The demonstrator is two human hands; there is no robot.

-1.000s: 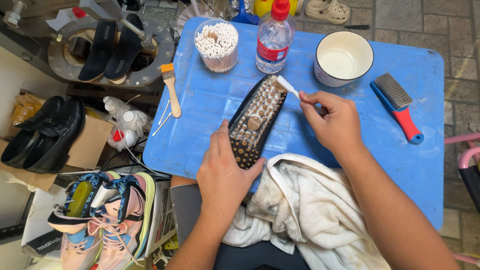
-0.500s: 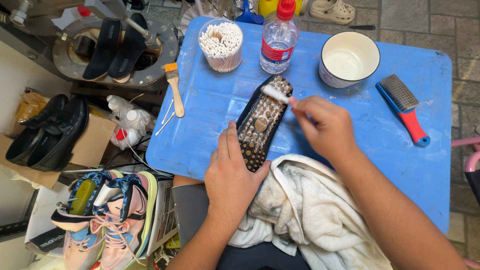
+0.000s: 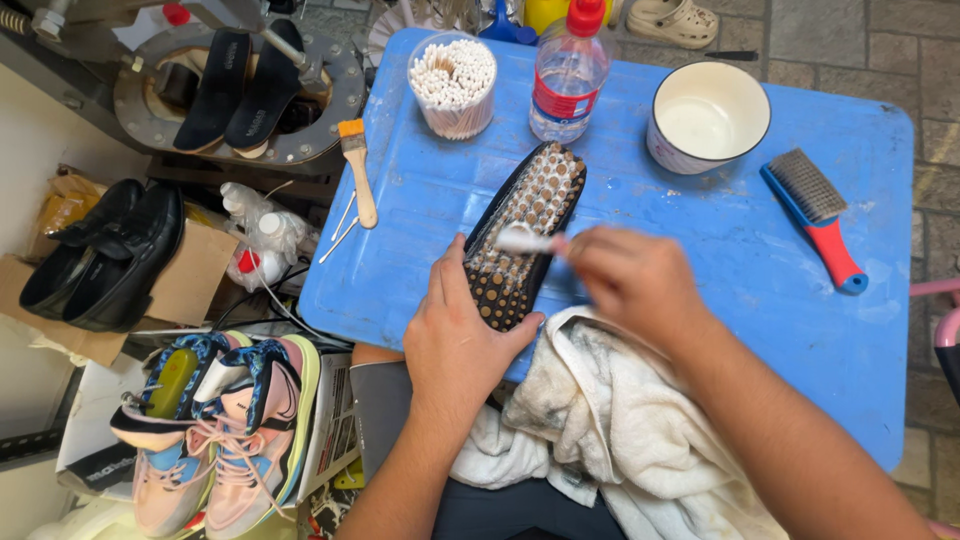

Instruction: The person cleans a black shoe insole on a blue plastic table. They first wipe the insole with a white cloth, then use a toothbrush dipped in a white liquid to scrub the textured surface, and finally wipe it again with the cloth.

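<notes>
Honestly about halfway, I'd guess: left hand [image 3: 462, 345] clamps the black studded shoe [image 3: 523, 235] sole-up on the blue table [image 3: 700, 250], right hand [image 3: 632, 280] pinches a small white brush [image 3: 522, 238] mid-sole. Foam covers the middle; heel studs look unscrubbed.

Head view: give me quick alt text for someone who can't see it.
A left hand steadies a black studded shoe sole on a blue table while the right hand holds a small white brush against it. A white towel lies below; a white bowl stands beyond.
</notes>
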